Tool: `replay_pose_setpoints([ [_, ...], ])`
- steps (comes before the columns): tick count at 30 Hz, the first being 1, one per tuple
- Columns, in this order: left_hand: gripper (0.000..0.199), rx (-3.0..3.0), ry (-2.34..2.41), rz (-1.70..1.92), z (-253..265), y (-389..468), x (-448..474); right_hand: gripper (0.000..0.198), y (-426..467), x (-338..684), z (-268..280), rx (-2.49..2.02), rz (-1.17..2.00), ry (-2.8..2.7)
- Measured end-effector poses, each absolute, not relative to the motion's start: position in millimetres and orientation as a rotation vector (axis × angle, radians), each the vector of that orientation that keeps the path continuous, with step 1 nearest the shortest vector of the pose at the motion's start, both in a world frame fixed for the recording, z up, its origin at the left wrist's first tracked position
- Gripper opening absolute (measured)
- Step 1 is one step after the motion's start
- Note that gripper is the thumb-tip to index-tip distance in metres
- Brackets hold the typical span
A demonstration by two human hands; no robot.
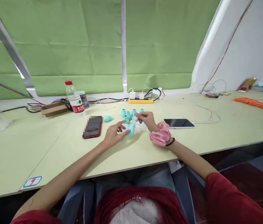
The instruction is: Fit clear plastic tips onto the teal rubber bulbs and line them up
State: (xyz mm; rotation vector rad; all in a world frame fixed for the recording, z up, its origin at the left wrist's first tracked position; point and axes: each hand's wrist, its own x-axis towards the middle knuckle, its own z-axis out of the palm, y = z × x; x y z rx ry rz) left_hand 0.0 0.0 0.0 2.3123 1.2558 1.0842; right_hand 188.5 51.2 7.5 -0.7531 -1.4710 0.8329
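Note:
My left hand [113, 134] grips a small teal bulb-shaped bottle [130, 131] between thumb and fingers, just above the table. My right hand [148, 119] pinches a small white piece with a clear stem [134, 119]. Its stem points down at the bottle's mouth; whether it is inside, I cannot tell. Several similar teal bottles [128, 115] stand behind my hands. Another teal bottle [108, 118] lies on its side to the left. A pile of whitish translucent small pieces [142, 127] sits by my right hand, partly hidden.
A red-cased phone [93, 127] lies left, and another phone [179, 123] with a white cable lies right. Farther back are a water bottle [76, 101], a can [83, 99], a cardboard box [54, 109] and a yellow power strip [140, 101]. The table's front edge is near my body.

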Motion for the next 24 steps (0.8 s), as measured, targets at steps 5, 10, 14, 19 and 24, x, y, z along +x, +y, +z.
replay_pose_setpoints([
  [5,0.047,2.233,1.211,0.928,-6,1,6,0.03,42,176,-1,-0.779,0.9,-1.589],
  [10,0.043,2.021,1.057,0.905,-6,3,8,0.031,32,167,-1,-0.792,1.042,-1.601],
  [14,0.042,1.931,0.994,0.882,-6,3,7,0.034,31,168,1,-0.803,1.135,-1.591],
  [19,0.042,2.218,1.181,0.917,-8,-1,6,0.036,30,168,1,-0.815,1.055,-1.668],
  [24,0.044,2.389,1.3,1.007,1,-1,0,0.033,25,171,10,-0.824,0.59,-1.581],
])
